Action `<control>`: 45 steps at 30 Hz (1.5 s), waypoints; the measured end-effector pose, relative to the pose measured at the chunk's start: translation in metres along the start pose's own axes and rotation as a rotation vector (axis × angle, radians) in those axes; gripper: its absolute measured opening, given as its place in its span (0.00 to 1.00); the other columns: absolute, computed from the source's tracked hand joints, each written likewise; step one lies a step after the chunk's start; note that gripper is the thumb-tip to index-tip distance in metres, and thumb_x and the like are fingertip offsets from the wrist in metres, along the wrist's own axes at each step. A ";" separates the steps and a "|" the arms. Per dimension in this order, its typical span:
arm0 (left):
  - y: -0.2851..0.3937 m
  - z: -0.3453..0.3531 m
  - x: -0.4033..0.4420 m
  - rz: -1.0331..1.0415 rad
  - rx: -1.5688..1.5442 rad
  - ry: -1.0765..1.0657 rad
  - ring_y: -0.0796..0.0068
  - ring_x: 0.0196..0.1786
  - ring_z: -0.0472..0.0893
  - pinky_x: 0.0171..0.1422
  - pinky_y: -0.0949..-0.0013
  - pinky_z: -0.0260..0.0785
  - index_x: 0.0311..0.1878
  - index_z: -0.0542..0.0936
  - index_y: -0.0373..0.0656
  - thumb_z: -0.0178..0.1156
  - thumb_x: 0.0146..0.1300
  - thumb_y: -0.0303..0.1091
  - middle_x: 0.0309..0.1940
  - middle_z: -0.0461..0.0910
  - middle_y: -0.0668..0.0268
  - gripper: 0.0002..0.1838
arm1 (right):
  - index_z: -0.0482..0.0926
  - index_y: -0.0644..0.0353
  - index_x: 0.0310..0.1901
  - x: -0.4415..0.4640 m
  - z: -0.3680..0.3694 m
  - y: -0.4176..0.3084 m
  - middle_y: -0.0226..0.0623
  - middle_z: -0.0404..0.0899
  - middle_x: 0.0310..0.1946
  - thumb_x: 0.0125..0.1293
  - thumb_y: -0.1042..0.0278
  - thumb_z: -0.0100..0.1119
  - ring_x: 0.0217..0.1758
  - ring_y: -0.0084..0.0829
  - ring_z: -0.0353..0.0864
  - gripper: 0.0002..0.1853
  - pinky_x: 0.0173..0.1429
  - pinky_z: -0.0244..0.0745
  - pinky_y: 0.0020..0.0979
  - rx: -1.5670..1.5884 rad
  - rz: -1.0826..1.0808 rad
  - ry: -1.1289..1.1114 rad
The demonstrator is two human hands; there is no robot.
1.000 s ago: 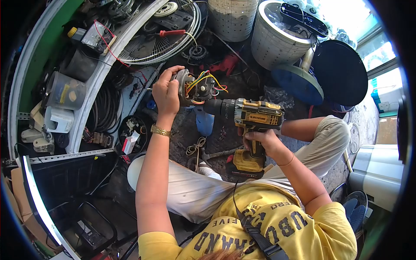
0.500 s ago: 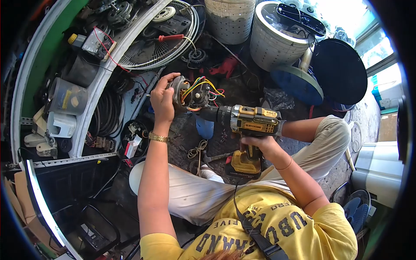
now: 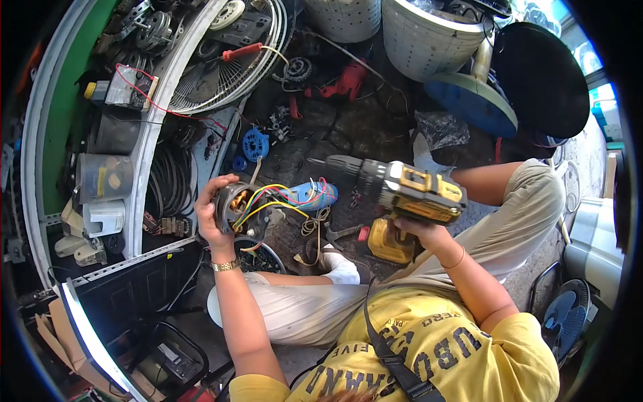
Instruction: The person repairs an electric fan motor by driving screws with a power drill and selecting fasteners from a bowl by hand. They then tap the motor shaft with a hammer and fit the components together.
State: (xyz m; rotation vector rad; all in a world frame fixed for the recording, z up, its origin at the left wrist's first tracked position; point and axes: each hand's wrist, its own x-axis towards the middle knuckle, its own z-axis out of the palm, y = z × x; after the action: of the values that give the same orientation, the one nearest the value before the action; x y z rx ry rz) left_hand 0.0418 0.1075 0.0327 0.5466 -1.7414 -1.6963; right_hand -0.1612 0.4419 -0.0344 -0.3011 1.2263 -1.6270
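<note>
My left hand [image 3: 216, 213] grips a round motor [image 3: 239, 206] with exposed copper windings; yellow, green, red and blue wires trail from it to the right. In my right hand [image 3: 423, 231] is a yellow and black cordless drill [image 3: 418, 191], held by its handle. Its bit points left and is apart from the motor. Behind the wires, a blue object [image 3: 313, 194] lies on the floor between the motor and the drill.
Fan grilles [image 3: 258, 67] and a shelf of parts [image 3: 151, 141] stand at the left. A perforated white tub [image 3: 429, 47], a blue round base [image 3: 472, 104] and a black disc [image 3: 542, 80] are at the upper right. A blue wheel [image 3: 255, 144] lies beyond the motor.
The motor in my left hand has moved down and left. The drill has come away from it, shifting right, and its bit now shows. The view has tilted slightly.
</note>
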 end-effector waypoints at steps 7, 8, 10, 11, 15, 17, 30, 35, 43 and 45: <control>-0.006 -0.014 -0.015 0.028 0.010 0.067 0.54 0.57 0.76 0.66 0.54 0.65 0.48 0.79 0.30 0.49 0.56 0.47 0.48 0.79 0.45 0.28 | 0.70 0.59 0.56 0.030 0.040 -0.003 0.30 0.66 0.46 0.55 0.65 0.72 0.53 0.24 0.70 0.29 0.60 0.66 0.27 -0.366 -0.392 -0.242; -0.005 -0.014 -0.015 0.038 0.025 0.053 0.54 0.58 0.76 0.66 0.54 0.64 0.48 0.79 0.30 0.49 0.56 0.47 0.48 0.79 0.45 0.28 | 0.71 0.59 0.54 0.028 0.045 -0.001 0.30 0.65 0.45 0.55 0.64 0.72 0.52 0.24 0.70 0.28 0.59 0.66 0.27 -0.302 -0.345 -0.227; -0.005 -0.012 -0.015 0.057 0.044 0.047 0.54 0.57 0.76 0.66 0.55 0.64 0.48 0.79 0.30 0.49 0.56 0.47 0.48 0.79 0.44 0.28 | 0.72 0.60 0.53 0.027 0.049 0.002 0.30 0.65 0.45 0.54 0.63 0.72 0.51 0.24 0.70 0.27 0.59 0.66 0.27 -0.232 -0.295 -0.214; -0.005 -0.012 -0.015 0.056 0.048 0.051 0.54 0.57 0.76 0.66 0.55 0.64 0.48 0.79 0.30 0.49 0.56 0.47 0.48 0.79 0.44 0.28 | 0.71 0.60 0.52 0.026 0.047 0.002 0.30 0.65 0.44 0.54 0.61 0.73 0.50 0.23 0.69 0.28 0.57 0.67 0.27 -0.304 -0.325 -0.231; -0.004 -0.010 -0.014 0.055 0.035 0.065 0.53 0.56 0.77 0.65 0.56 0.66 0.48 0.80 0.31 0.49 0.55 0.47 0.48 0.79 0.42 0.28 | 0.78 0.61 0.46 0.023 0.045 0.006 0.37 0.68 0.42 0.53 0.65 0.70 0.43 0.31 0.71 0.19 0.45 0.70 0.29 -0.400 -0.454 -0.183; -0.005 -0.009 -0.013 0.059 0.038 0.067 0.53 0.56 0.77 0.65 0.55 0.65 0.48 0.80 0.31 0.49 0.55 0.46 0.47 0.79 0.43 0.28 | 0.78 0.61 0.45 0.022 0.045 0.003 0.37 0.69 0.42 0.53 0.64 0.71 0.42 0.30 0.72 0.19 0.43 0.71 0.29 -0.420 -0.466 -0.187; -0.004 -0.006 -0.013 0.050 0.042 0.073 0.53 0.56 0.77 0.67 0.53 0.64 0.48 0.81 0.31 0.50 0.53 0.45 0.47 0.80 0.44 0.28 | 0.70 0.63 0.45 0.019 0.044 0.004 0.34 0.73 0.38 0.50 0.63 0.74 0.39 0.24 0.76 0.25 0.43 0.71 0.26 -0.431 -0.393 -0.167; -0.001 0.001 -0.011 0.050 0.071 0.069 0.53 0.55 0.77 0.67 0.53 0.63 0.47 0.80 0.31 0.50 0.53 0.46 0.45 0.80 0.43 0.28 | 0.66 0.60 0.44 0.019 0.048 0.004 0.34 0.77 0.33 0.51 0.59 0.75 0.36 0.23 0.78 0.28 0.40 0.71 0.27 -0.486 -0.332 -0.141; -0.004 -0.003 -0.012 0.050 0.054 0.072 0.53 0.55 0.77 0.66 0.53 0.64 0.47 0.80 0.31 0.50 0.53 0.45 0.46 0.80 0.43 0.27 | 0.74 0.63 0.43 0.014 0.045 0.005 0.33 0.65 0.38 0.50 0.56 0.75 0.38 0.26 0.67 0.26 0.40 0.65 0.27 -0.407 -0.265 -0.100; -0.003 -0.003 -0.012 0.055 0.050 0.075 0.53 0.55 0.77 0.66 0.53 0.64 0.47 0.80 0.31 0.49 0.53 0.46 0.46 0.80 0.43 0.27 | 0.74 0.62 0.43 0.016 0.044 0.006 0.34 0.65 0.38 0.50 0.55 0.76 0.38 0.26 0.67 0.26 0.40 0.65 0.27 -0.408 -0.269 -0.098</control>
State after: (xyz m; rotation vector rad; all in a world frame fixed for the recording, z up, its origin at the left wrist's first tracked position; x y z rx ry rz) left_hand 0.0519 0.1127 0.0274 0.5721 -1.7331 -1.5780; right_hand -0.1335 0.4043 -0.0252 -0.8219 1.4863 -1.5516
